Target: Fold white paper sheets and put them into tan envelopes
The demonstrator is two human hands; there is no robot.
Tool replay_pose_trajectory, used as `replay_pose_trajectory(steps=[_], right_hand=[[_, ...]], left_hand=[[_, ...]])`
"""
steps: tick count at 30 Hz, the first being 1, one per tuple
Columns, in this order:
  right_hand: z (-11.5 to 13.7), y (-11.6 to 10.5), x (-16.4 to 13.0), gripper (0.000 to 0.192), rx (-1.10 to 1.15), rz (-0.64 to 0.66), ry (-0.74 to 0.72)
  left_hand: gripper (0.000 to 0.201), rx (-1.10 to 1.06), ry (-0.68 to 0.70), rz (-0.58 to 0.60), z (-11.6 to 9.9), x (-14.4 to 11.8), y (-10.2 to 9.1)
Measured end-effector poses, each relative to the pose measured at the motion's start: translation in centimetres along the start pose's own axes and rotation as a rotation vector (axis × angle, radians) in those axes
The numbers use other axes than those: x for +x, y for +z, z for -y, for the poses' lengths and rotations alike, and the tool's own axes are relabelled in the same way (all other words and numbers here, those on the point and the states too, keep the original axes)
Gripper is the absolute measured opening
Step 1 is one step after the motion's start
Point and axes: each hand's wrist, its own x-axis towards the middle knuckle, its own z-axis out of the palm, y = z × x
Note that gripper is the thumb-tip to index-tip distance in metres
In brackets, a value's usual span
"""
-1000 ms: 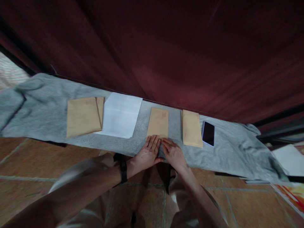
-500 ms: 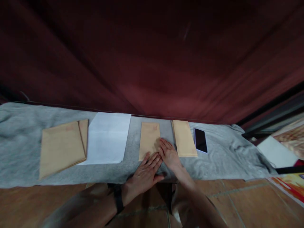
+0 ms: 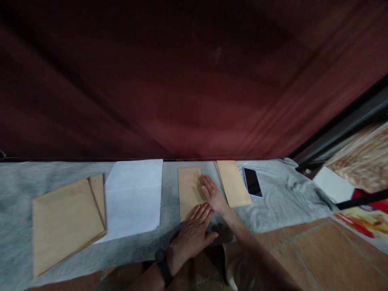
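Note:
A small brown paper envelope (image 3: pixel 189 188) with faint red print near its top right lies flat in front of me. My left hand (image 3: pixel 196 231), with a dark band on the wrist, rests palm down over its lower edge, thumb stretched out to the right. Along the envelope's right edge, my right hand (image 3: pixel 214 196) presses flat with its fingers extended. The two hands meet near the lower right corner, which they hide. Just right of my right hand is a stack of similar small brown envelopes (image 3: pixel 233 184).
White paper sheets (image 3: pixel 133 198) lie to the left, beside larger brown envelopes (image 3: pixel 66 222). A phone (image 3: pixel 252 182) sits at right on the grey cloth (image 3: pixel 285 194). Behind hangs a dark red fabric (image 3: pixel 188 101). Tiled floor (image 3: pixel 315 238) shows below.
The view has tilted and shifted, so the cloth's left side appears lower and nearer. Both hands stay on the envelope, with my right hand slightly further up its right edge.

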Motion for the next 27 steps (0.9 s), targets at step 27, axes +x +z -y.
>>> replay_pose_trajectory(steps=[27], right_hand=[[3.1, 2.0, 7.3, 0.050, -0.154, 0.372, -0.286]], left_hand=[[0.079, -0.026, 0.029, 0.002, 0.7, 0.0, 1.8]])
